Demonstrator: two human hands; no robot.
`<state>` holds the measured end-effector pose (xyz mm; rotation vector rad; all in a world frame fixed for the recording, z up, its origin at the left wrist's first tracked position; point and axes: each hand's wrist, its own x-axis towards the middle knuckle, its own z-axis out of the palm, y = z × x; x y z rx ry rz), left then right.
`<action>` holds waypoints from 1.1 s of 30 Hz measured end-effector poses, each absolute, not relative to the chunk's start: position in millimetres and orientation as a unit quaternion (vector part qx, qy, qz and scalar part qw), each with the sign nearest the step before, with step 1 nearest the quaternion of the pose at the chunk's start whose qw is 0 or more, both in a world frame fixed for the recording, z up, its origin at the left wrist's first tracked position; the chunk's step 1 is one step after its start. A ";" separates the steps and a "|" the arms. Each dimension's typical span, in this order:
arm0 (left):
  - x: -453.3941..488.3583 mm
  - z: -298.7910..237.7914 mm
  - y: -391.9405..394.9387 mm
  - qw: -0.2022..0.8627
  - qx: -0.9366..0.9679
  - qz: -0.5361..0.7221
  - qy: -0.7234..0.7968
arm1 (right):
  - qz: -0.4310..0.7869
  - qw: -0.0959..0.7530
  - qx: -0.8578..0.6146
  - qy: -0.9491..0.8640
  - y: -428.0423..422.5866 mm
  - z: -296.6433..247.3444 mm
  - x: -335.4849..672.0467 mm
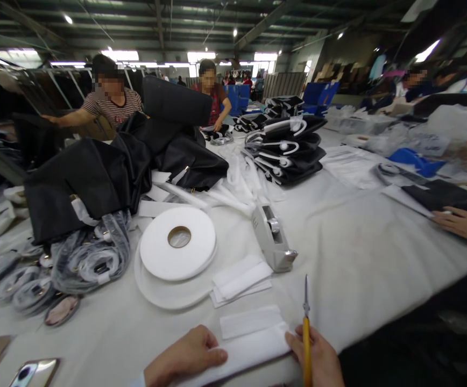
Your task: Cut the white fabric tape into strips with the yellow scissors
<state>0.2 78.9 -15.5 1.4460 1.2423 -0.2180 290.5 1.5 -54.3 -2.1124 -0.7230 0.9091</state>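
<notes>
My left hand (195, 349) is closed on a white soft strip (253, 346) at the table's front edge, thumb pressed on top. A pair of yellow-handled scissors (306, 344) is in my right hand (320, 357), blades pointing away from me. The same hand's fingertips touch the strip's right end. Just beyond the strip lies another flat white piece (252, 321). Farther back are a small stack of cut white pieces (241, 279) and large white rolls (199, 231), one resting on another. A grey tape dispenser (271, 239) stands to their right.
Black bags (84, 183) and coiled wrapped straps (96, 258) crowd the left. Stacked black bags with white handles (285, 145) stand behind the dispenser. A phone (35, 372) lies front left. Two people work across the table; another person's hand (465, 223) rests on black material at right.
</notes>
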 end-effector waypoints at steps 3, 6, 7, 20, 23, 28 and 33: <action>-4.2 -10.7 81.3 0.568 0.624 -0.095 0.528 | 0.346 0.326 -0.833 -0.283 5.7 -44.0 288.8; 0.5 -1.0 81.4 0.520 0.667 -0.078 0.528 | 0.350 0.296 -0.843 -0.283 11.0 -32.8 285.4; 3.2 2.4 80.6 0.499 0.683 -0.076 0.527 | 0.349 0.287 -0.846 -0.283 12.8 -29.1 284.1; 12.7 9.2 68.3 0.447 0.695 -0.080 0.558 | 0.342 0.285 -0.848 -0.287 10.6 -34.2 284.8; 12.3 6.4 67.2 0.452 0.686 -0.069 0.566 | 0.352 0.321 -0.833 -0.280 8.9 -44.8 289.7; 13.6 1.6 67.2 0.443 0.686 -0.059 0.574 | 0.371 0.290 -0.833 -0.289 15.4 -49.2 293.8; 14.9 -2.7 66.6 0.425 0.699 -0.071 0.571 | 0.337 0.111 -0.838 -0.415 30.1 -20.6 292.3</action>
